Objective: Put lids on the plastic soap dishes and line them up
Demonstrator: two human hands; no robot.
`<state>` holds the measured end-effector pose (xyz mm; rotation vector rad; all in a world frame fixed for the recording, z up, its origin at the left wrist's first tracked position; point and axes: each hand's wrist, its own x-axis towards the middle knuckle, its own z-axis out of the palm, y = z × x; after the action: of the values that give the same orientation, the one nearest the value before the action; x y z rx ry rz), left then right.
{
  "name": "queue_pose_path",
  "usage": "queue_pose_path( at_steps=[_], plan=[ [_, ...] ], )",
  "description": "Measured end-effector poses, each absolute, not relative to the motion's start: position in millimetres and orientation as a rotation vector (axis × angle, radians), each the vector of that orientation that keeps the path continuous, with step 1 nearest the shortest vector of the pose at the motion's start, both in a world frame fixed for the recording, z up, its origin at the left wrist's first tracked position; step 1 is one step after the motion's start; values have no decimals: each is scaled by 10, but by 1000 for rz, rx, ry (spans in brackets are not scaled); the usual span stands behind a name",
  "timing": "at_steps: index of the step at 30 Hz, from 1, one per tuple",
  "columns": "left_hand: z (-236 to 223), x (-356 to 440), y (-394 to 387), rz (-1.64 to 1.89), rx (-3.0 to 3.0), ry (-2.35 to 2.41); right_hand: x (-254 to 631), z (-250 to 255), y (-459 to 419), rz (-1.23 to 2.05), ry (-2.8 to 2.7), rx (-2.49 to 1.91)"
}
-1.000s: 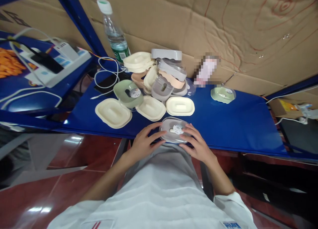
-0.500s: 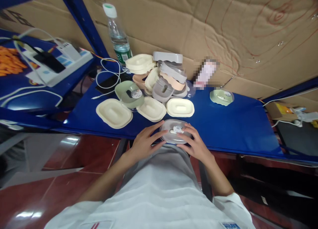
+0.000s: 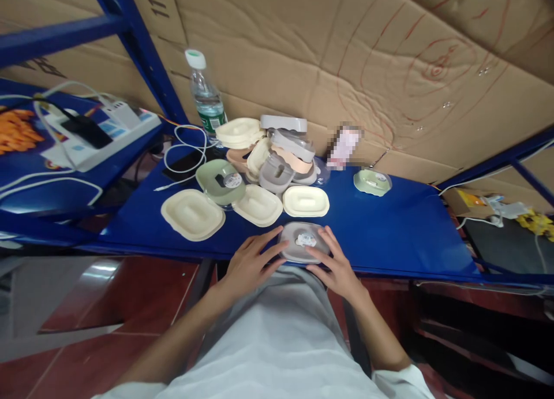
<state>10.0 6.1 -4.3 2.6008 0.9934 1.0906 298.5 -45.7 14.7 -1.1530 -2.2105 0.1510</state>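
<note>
Both hands are on a grey lidded soap box (image 3: 303,243) that sits at the near edge of the blue table (image 3: 389,226), right in front of the person. The left hand (image 3: 251,263) presses against its left side with the fingers spread along the rim, and the right hand (image 3: 335,266) does the same on the right side, so the box is clamped between the two. A small white label (image 3: 305,239) lies on its clear lid; what is printed on it is too small to read. Just behind the box lie three cream-coloured trays (image 3: 259,204) in a row, with a green dish (image 3: 220,181) overlapping them. Behind those rises a loose heap of grey, cream and pink boxes (image 3: 277,150) against the cardboard wall (image 3: 346,52). A plastic water bottle (image 3: 206,96) stands upright at the left end of the heap. A lone green box (image 3: 372,182) sits well apart to the right. A white power strip (image 3: 108,127) rests on the shelf at far left.
</note>
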Motion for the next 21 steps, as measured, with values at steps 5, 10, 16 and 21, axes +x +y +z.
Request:
queue_pose_path(
  at_steps=[5, 10, 16, 21],
  plan=[
    [-28, 150, 92, 1104, 2555, 853, 3045, 148, -449, 255, -2108, -1148],
    [-18, 190, 107, 1000, 2473, 912, 3052, 129, -444, 197, -2115, -1147],
    [-14, 230, 93, 822, 2460, 1035, 3021, 47, -492, 15, -2086, -1050],
    [-25, 263, 87, 840, 2432, 1030, 2970, 33, -506, -90, -2041, -1023]
  ],
)
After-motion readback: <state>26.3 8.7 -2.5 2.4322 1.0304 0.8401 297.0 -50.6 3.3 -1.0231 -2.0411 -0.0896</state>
